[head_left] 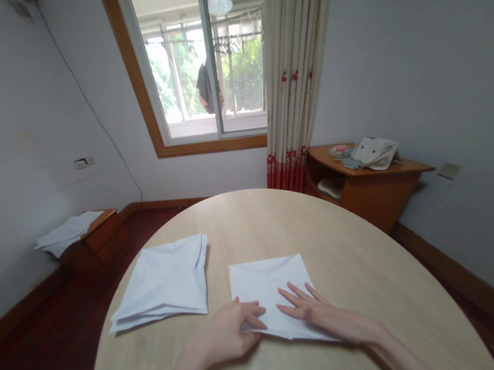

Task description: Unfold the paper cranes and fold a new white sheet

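On the table (pixel 347 256), the right hand (pixel 316 313) lies spread on white paper (pixel 259 278). The left hand (pixel 233 330) touches its edge, grip unclear.

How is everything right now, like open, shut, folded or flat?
White paper: lying on the table, creased
Paper pile: stacked, creased, edges uneven
Left hand: fingers bent, touching the white paper
Right hand: fingers spread on the white paper
Curtain: gathered to one side
Drawers: shut
Window: can't tell
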`<state>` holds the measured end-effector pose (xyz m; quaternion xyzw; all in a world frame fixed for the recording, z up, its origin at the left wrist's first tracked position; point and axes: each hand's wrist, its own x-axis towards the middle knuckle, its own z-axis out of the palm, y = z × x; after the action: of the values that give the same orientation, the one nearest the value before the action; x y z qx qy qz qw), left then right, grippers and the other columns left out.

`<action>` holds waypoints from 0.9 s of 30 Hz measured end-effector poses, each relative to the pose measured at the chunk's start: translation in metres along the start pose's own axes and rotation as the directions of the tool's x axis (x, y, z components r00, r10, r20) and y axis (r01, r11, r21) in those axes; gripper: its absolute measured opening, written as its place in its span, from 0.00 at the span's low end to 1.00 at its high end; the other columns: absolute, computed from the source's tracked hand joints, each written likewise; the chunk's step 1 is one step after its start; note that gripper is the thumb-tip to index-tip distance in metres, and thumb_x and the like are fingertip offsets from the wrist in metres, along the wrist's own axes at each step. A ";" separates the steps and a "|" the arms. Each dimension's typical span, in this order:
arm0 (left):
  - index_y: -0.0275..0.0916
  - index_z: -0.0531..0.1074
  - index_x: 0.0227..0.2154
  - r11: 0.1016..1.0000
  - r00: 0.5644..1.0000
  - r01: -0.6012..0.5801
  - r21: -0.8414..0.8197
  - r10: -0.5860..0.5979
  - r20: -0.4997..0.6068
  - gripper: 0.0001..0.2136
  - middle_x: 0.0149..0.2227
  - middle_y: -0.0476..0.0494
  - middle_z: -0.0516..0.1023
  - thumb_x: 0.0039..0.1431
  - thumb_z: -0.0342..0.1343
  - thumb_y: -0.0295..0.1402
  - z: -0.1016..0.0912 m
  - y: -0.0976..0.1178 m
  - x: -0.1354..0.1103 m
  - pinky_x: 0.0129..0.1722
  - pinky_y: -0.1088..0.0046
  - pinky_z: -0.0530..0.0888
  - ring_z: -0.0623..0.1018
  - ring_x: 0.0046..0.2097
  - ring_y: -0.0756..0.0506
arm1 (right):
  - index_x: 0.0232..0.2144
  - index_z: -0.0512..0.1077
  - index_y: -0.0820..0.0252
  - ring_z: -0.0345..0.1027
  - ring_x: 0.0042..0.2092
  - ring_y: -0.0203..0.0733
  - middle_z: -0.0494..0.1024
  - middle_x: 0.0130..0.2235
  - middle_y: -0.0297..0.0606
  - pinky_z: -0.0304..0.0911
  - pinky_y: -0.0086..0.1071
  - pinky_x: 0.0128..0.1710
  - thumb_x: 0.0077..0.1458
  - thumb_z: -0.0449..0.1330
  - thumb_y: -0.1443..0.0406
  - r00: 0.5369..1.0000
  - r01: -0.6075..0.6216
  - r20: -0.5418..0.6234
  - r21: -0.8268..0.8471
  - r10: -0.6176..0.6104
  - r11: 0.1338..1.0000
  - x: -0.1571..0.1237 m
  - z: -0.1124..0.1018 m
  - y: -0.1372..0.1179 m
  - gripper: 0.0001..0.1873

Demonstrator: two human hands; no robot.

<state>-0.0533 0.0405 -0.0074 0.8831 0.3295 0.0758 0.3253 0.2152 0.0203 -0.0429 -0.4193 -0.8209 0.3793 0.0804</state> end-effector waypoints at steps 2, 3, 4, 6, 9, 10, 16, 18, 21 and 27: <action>0.45 0.79 0.39 0.999 1.000 0.011 -0.035 -0.012 -0.024 0.13 0.54 0.43 0.74 0.55 0.51 0.28 0.000 -0.001 -0.001 0.61 0.53 0.57 0.71 0.57 0.39 | 0.62 0.53 0.43 0.26 0.68 0.45 0.43 0.68 0.31 0.22 0.55 0.65 0.61 0.30 0.43 1.000 0.008 0.020 0.045 -0.009 0.999 -0.002 -0.003 -0.002 0.33; 0.44 0.79 0.38 0.998 0.999 0.018 -0.055 -0.020 -0.033 0.12 0.53 0.43 0.75 0.56 0.51 0.29 0.000 -0.002 -0.001 0.60 0.55 0.59 0.72 0.56 0.40 | 0.61 0.54 0.43 0.26 0.68 0.45 0.44 0.68 0.31 0.22 0.55 0.64 0.60 0.30 0.42 1.000 0.010 0.028 0.074 -0.012 0.997 -0.002 -0.005 -0.003 0.34; 0.43 0.79 0.38 0.997 0.999 0.020 -0.077 -0.024 -0.042 0.12 0.51 0.43 0.77 0.57 0.51 0.30 -0.001 -0.002 -0.001 0.58 0.58 0.61 0.74 0.54 0.40 | 0.61 0.55 0.43 0.27 0.68 0.46 0.45 0.67 0.31 0.22 0.55 0.64 0.59 0.30 0.41 0.999 0.011 0.033 0.104 -0.014 0.995 -0.003 -0.006 -0.004 0.36; 0.42 0.79 0.37 0.992 0.998 0.014 -0.123 -0.022 -0.062 0.12 0.43 0.45 0.81 0.60 0.49 0.32 -0.002 -0.001 0.000 0.50 0.67 0.68 0.77 0.47 0.42 | 0.60 0.59 0.42 0.29 0.68 0.47 0.50 0.66 0.31 0.21 0.54 0.64 0.56 0.29 0.38 0.999 0.017 0.029 0.170 -0.023 0.985 -0.004 -0.010 -0.007 0.39; 0.40 0.78 0.34 0.987 0.996 0.037 -0.154 -0.049 -0.072 0.14 0.30 0.49 0.80 0.62 0.46 0.34 -0.004 0.001 0.000 0.34 0.76 0.68 0.76 0.33 0.46 | 0.57 0.64 0.42 0.33 0.68 0.48 0.58 0.64 0.32 0.23 0.52 0.65 0.54 0.28 0.37 1.000 0.022 0.000 0.278 -0.023 0.960 -0.008 -0.016 -0.011 0.42; 0.39 0.78 0.33 0.987 0.995 0.052 -0.150 -0.064 -0.079 0.14 0.28 0.50 0.79 0.62 0.46 0.33 -0.004 0.000 0.000 0.32 0.76 0.66 0.74 0.31 0.47 | 0.56 0.65 0.42 0.33 0.67 0.49 0.59 0.64 0.32 0.24 0.53 0.65 0.53 0.27 0.37 1.000 0.007 -0.008 0.304 -0.005 0.953 -0.010 -0.017 -0.011 0.43; 0.37 0.74 0.27 0.990 0.973 0.103 -0.094 -0.120 -0.196 0.14 0.24 0.51 0.72 0.62 0.45 0.34 0.000 -0.011 0.008 0.29 0.77 0.62 0.69 0.28 0.49 | 0.55 0.68 0.49 0.32 0.67 0.55 0.55 0.65 0.37 0.31 0.58 0.62 0.49 0.21 0.35 0.982 -0.128 -0.072 0.407 0.172 0.904 -0.018 -0.015 0.006 0.52; 0.37 0.71 0.23 0.989 0.960 0.130 -0.065 -0.142 -0.243 0.17 0.21 0.51 0.69 0.63 0.44 0.37 0.003 -0.017 0.012 0.27 0.77 0.60 0.67 0.26 0.50 | 0.53 0.71 0.56 0.42 0.66 0.55 0.63 0.62 0.44 0.37 0.55 0.63 0.48 0.20 0.34 0.976 -0.080 -0.132 0.516 0.171 0.853 -0.017 -0.013 0.014 0.57; 0.38 0.70 0.25 0.987 0.922 0.139 -0.082 -0.159 -0.352 0.18 0.24 0.50 0.72 0.64 0.42 0.39 0.007 -0.021 0.015 0.29 0.76 0.61 0.70 0.28 0.48 | 0.49 0.75 0.62 0.59 0.60 0.57 0.73 0.54 0.53 0.50 0.51 0.60 0.44 0.23 0.31 0.972 0.006 -0.182 0.661 0.152 0.750 -0.016 -0.011 0.018 0.60; 0.41 0.69 0.30 0.972 0.821 0.209 -0.106 -0.233 -0.521 0.14 0.27 0.49 0.76 0.65 0.42 0.40 0.018 -0.017 0.018 0.31 0.75 0.64 0.75 0.32 0.46 | 0.49 0.74 0.59 0.68 0.53 0.56 0.79 0.47 0.48 0.57 0.50 0.57 0.44 0.62 0.42 0.958 0.061 -0.255 0.633 0.133 0.772 -0.013 -0.013 0.002 0.37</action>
<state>-0.0422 0.0524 -0.0339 0.7760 0.5047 0.2857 0.2477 0.2306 0.0184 -0.0325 -0.4333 -0.6161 0.5708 0.3269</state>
